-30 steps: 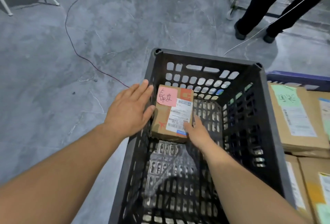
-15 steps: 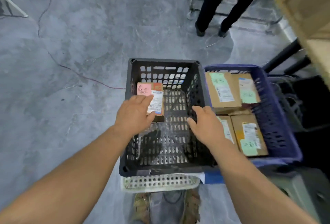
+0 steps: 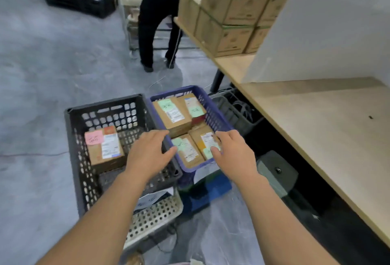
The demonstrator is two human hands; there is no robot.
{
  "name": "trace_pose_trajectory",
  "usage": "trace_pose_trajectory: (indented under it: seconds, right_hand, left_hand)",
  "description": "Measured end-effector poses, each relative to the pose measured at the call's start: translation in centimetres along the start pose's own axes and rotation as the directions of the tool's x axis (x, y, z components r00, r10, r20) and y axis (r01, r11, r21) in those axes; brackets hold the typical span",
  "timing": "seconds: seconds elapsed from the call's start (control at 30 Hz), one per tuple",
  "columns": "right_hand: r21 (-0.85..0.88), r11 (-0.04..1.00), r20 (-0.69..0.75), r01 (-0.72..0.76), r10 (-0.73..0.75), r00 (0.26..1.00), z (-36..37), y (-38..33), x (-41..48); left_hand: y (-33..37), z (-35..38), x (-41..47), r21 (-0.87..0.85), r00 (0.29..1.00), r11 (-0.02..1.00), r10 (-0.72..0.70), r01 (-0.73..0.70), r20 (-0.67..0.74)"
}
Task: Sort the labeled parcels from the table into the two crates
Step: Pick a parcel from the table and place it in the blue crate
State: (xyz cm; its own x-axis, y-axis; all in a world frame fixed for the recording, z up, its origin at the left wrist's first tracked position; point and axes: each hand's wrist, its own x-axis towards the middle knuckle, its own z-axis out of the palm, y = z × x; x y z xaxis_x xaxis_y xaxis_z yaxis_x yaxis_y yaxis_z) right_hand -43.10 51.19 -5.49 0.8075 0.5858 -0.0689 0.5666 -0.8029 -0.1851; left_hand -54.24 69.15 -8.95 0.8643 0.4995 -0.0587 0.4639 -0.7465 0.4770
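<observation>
A black crate (image 3: pixel 71 138) stands on the floor at the left and holds one brown parcel with a pink note (image 3: pixel 104 148), lying at its left side. Right beside it, a blue crate (image 3: pixel 213 108) holds several brown parcels with green notes (image 3: pixel 172 114). My left hand (image 3: pixel 148 155) hovers over the rim between the two crates, fingers apart, holding nothing. My right hand (image 3: pixel 234 155) floats above the near right corner of the blue crate, also with its fingers spread and nothing in it.
A long wooden table (image 3: pixel 320 129) runs along the right, with stacked cardboard cartons (image 3: pixel 232 13) and a white board (image 3: pixel 329 36) at its far end. A person in black trousers (image 3: pixel 157 22) bends over behind the crates. A perforated white crate (image 3: pixel 156 216) lies below the black one.
Both hands let go of the pink-note parcel, left in the black crate, and drew back to the right. The view lifted, bringing the table and the blue crate into sight.
</observation>
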Motion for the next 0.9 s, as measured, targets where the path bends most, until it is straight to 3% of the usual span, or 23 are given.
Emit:
trace_pose_trajectory:
  seconds: [0.5,0.7,0.9]
  right_hand:
    - [0.116,0.970,-0.239,-0.215,0.237,0.942,-9.2,24.1,-14.7]
    - [0.121,0.927,-0.285,-0.356,0.376,0.882,-10.8,32.6,-20.5]
    - [0.210,0.823,-0.314,-0.527,0.567,0.761,-11.5,40.0,-25.1]
  left_hand:
    - [28.0,8.0,-4.7,-0.026,0.937,0.937,0.349,-0.349,-0.001]
    - [37.5,13.0,-7.3,-0.036,0.867,0.870,0.494,-0.492,0.074]
    - [44.8,17.5,-8.0,-0.070,0.765,0.779,0.626,-0.623,0.153]
